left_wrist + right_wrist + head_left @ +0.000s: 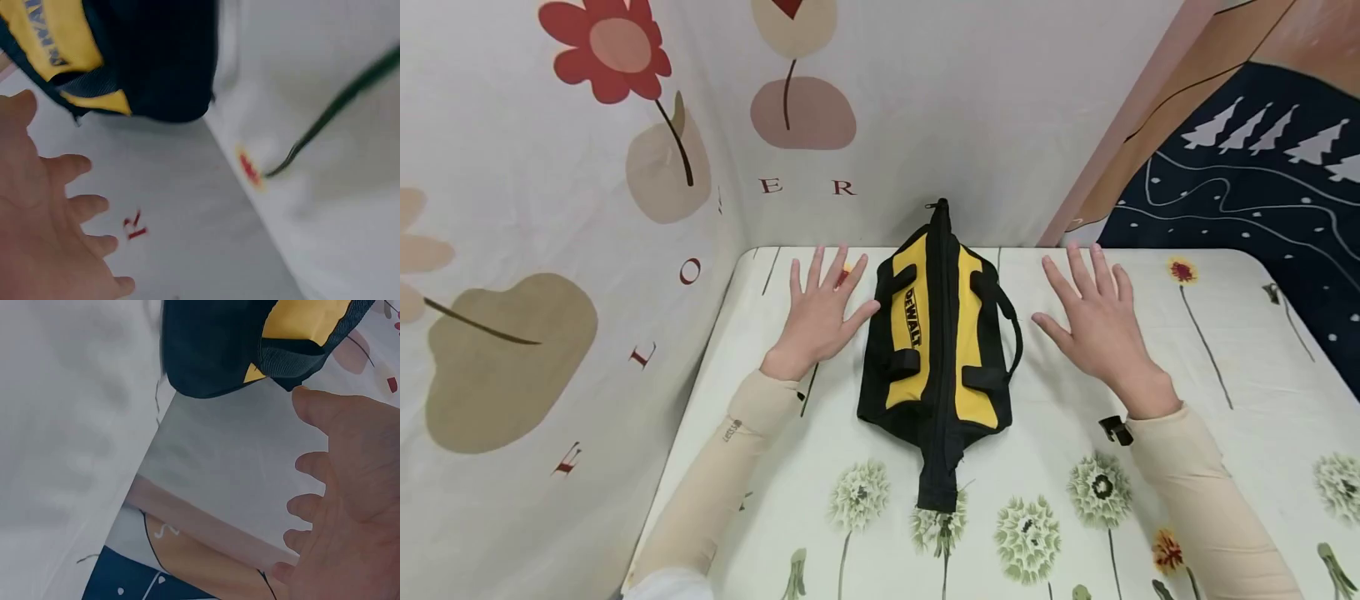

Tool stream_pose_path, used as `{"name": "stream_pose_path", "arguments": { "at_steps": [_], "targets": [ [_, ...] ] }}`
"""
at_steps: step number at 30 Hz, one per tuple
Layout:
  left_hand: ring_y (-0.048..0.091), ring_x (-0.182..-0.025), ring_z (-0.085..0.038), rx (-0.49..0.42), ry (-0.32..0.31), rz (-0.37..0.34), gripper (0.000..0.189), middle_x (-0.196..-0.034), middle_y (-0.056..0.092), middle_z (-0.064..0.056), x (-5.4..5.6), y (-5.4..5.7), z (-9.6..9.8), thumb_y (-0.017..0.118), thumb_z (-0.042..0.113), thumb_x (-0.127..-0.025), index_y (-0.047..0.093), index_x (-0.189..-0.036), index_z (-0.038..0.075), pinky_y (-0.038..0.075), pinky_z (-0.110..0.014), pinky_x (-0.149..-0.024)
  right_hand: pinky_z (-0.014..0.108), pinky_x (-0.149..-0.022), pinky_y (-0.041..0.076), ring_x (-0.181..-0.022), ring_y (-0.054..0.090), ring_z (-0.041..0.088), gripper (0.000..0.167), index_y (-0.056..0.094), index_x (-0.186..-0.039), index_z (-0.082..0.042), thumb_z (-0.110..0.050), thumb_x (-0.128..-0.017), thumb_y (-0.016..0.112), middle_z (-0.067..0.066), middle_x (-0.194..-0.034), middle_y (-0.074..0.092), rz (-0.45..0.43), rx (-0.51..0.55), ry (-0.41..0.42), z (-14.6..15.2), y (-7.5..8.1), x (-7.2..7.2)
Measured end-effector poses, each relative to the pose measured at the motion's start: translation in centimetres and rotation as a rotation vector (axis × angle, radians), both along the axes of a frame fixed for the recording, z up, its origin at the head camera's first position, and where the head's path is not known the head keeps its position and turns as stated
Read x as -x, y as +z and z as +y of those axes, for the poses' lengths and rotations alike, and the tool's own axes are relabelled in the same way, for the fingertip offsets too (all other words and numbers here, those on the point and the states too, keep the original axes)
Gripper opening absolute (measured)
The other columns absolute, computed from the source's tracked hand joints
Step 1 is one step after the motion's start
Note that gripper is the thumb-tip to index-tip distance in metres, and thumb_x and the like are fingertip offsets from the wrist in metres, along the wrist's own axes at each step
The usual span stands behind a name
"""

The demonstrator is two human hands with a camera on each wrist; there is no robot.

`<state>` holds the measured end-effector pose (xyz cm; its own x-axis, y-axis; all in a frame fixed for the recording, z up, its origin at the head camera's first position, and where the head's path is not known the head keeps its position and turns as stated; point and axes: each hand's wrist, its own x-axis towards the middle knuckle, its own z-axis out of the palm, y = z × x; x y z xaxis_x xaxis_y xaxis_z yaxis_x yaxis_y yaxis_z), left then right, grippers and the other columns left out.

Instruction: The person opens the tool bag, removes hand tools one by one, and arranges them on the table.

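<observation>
A black and yellow DeWalt tool bag (904, 375) stands lengthwise on the table, its zipper running along the top and its strap handles at the sides. To its left, my left hand (820, 321) is spread with straight fingers, the thumb close to the bag's side. On the other side my right hand (1101, 329) is spread too, apart from the bag and holding nothing. The left wrist view shows the bag (156, 56) beyond the spread left hand (44, 219). In the right wrist view the bag (209, 350) appears above the right hand (356, 487).
A white cloth with printed dandelions covers the table (1045, 467). Patterned cloth hangs behind (940, 117) and along the left side (647, 250). A dark blue cloth with printed trees (1255, 192) hangs at the right. A small black clip (1116, 430) sits by the right cuff.
</observation>
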<state>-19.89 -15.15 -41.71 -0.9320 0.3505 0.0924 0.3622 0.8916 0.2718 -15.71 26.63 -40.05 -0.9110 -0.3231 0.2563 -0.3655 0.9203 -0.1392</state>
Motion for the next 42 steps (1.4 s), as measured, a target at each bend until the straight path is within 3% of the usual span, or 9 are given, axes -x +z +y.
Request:
{"name": "stream_pose_path", "arguments": {
  "at_steps": [4, 11, 17, 25, 35, 42],
  "targets": [
    [-0.006, -0.172, -0.04, -0.085, -0.039, -0.001, 0.077, -0.187, 0.008, -0.011, 1.0, -1.0, 0.8, 0.044, 0.058, -0.116, 0.022, -0.18, 0.021, -0.011, -0.069, -0.132, 0.078, -0.128, 0.012, -0.17, 0.005, 0.049, 0.084, 0.034, -0.175, -0.008, -0.031, -0.106, 0.076, 0.026, -0.183, 0.015, 0.02, 0.004, 0.017, -0.7, 0.0, 0.2],
    [0.012, -0.17, -0.041, -0.253, -0.023, 0.059, 0.092, -0.184, 0.021, -0.018, 2.7, -1.6, 2.4, 0.024, 0.08, -0.11, 0.028, -0.178, 0.018, -0.007, -0.067, -0.133, 0.077, -0.126, 0.019, -0.166, 0.018, 0.052, 0.078, 0.039, -0.172, -0.007, -0.03, -0.107, 0.075, 0.028, -0.179, 0.025, 0.084, 0.025, 0.025, -2.3, 0.4, 1.0],
    [0.029, -0.166, -0.037, -0.455, -0.019, 0.072, 0.069, -0.177, 0.037, -0.016, 4.7, -1.1, 4.3, 0.043, 0.051, -0.118, 0.038, -0.174, 0.012, 0.007, -0.062, -0.136, 0.075, -0.123, 0.026, -0.16, 0.033, 0.051, 0.065, 0.048, -0.167, -0.003, -0.025, -0.109, 0.071, 0.03, -0.173, 0.037, 0.124, 0.183, 0.041, -4.5, 1.4, 2.8],
    [0.04, -0.161, -0.032, -0.732, -0.019, -0.082, 0.059, -0.172, 0.046, -0.012, 6.8, -0.9, 7.1, 0.045, 0.037, -0.122, 0.037, -0.174, 0.012, 0.031, -0.05, -0.133, 0.075, -0.119, 0.033, -0.151, 0.046, 0.05, 0.058, 0.056, -0.161, -0.003, -0.023, -0.11, 0.072, 0.03, -0.163, 0.05, 0.143, 0.288, 0.105, -7.5, 2.9, 5.9],
    [0.05, -0.154, -0.028, -0.921, 0.003, -0.16, 0.057, -0.166, 0.054, -0.012, 7.8, -1.9, 8.5, 0.05, 0.032, -0.121, 0.039, -0.173, 0.011, 0.042, -0.043, -0.127, 0.069, -0.118, 0.042, -0.142, 0.055, 0.05, 0.053, 0.06, -0.158, -0.002, -0.027, -0.112, 0.069, 0.028, -0.155, 0.059, 0.046, 0.279, 0.127, -10.5, 4.7, 10.4],
    [0.054, -0.15, -0.03, -0.968, 0.029, -0.177, 0.056, -0.161, 0.059, -0.014, 7.6, -2.2, 8.8, 0.052, 0.03, -0.12, 0.04, -0.172, 0.011, 0.044, -0.044, -0.125, 0.062, -0.117, 0.047, -0.141, 0.057, 0.046, 0.048, 0.065, -0.153, -0.002, -0.028, -0.112, 0.068, 0.026, -0.154, 0.06, -0.073, 0.277, 0.108, -12.7, 5.1, 13.3]
  ]
}}
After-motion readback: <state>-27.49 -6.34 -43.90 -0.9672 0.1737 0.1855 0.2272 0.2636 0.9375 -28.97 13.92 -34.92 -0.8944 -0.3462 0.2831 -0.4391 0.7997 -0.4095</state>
